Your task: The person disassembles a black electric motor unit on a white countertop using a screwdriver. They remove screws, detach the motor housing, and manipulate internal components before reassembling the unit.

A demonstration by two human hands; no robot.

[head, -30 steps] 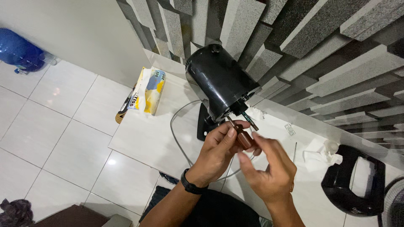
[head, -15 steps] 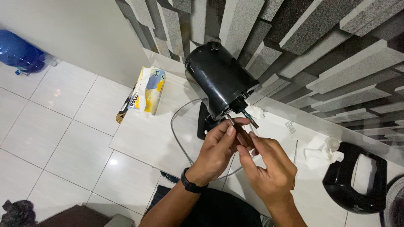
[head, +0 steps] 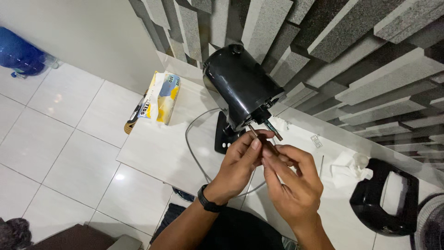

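A black fan motor housing (head: 238,85) stands tilted on a white table (head: 157,153), its metal shaft (head: 273,130) pointing toward me. My left hand (head: 240,162), with a black band on the wrist, pinches a thin metal rod (head: 252,131) just below the housing. My right hand (head: 291,185) is curled close against the left, its fingers touching the same small part. What lies between the fingertips is hidden.
A tissue box (head: 159,96) lies at the table's left end. A grey cable (head: 194,153) loops across the table. Crumpled tissue (head: 349,166) and a black fan cover (head: 384,196) sit to the right. A blue water bottle (head: 21,55) lies on the floor at far left.
Both hands have stayed under the motor; the fingers have shifted slightly around the thin rod. The view has drifted a little.
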